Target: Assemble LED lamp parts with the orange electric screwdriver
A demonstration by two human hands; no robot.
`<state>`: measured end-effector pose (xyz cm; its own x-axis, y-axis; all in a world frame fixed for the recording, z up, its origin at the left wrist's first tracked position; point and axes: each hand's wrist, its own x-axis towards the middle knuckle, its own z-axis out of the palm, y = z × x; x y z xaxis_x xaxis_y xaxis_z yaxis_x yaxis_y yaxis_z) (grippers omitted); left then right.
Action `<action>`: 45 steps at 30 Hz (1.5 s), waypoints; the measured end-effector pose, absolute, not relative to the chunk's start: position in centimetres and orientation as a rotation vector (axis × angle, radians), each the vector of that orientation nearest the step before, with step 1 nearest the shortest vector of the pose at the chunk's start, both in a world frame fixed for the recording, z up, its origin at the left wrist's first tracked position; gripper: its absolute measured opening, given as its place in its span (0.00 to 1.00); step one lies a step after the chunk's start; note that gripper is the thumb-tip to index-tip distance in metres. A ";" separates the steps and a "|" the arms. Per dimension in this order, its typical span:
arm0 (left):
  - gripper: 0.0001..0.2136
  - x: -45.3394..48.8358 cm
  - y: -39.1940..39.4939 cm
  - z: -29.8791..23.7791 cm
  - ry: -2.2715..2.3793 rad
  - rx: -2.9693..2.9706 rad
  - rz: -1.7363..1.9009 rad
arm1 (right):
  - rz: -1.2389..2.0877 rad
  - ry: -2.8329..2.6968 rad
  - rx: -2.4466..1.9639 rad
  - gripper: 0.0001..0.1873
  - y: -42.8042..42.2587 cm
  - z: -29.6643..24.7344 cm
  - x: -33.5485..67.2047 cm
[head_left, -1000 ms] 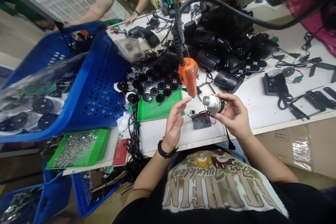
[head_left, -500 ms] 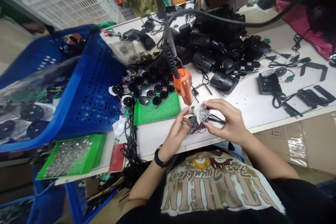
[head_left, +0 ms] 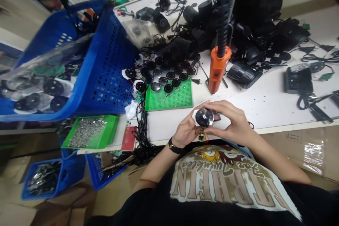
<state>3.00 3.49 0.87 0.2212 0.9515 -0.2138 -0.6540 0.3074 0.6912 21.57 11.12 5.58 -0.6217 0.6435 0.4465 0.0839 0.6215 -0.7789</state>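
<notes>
Black disc (head_left: pixel 204 117) half-hidden by left hand (head_left: pixel 186 129), right hand (head_left: pixel 230 121)

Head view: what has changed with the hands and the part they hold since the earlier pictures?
The left hand and right hand now grip the round unit together, turned black face up, a small board dangling beneath. They have drawn back from the orange screwdriver, which hangs apart. The green pegboard of discs is unchanged.
</notes>
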 end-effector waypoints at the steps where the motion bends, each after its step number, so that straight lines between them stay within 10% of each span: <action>1: 0.45 3.0 3.6 0.9 0.681 0.526 1.184 | 0.956 -2.093 -0.567 0.35 11.1 5.5 21.6; 18: 0.43 3.6 3.6 1.5 0.643 0.500 1.198 | 1.048 -1.984 -0.648 0.39 10.5 4.6 21.4; 24: 0.44 4.8 2.5 2.3 0.529 0.316 1.150 | 1.381 -1.989 -0.565 0.63 11.1 2.6 22.8; 30: 0.44 5.0 1.7 2.8 0.567 0.458 1.164 | 1.070 -2.473 -0.575 0.16 10.7 0.7 25.3; 45: 0.40 5.7 1.6 3.5 0.648 0.595 1.278 | 1.191 -2.497 -0.791 0.31 9.2 2.0 29.7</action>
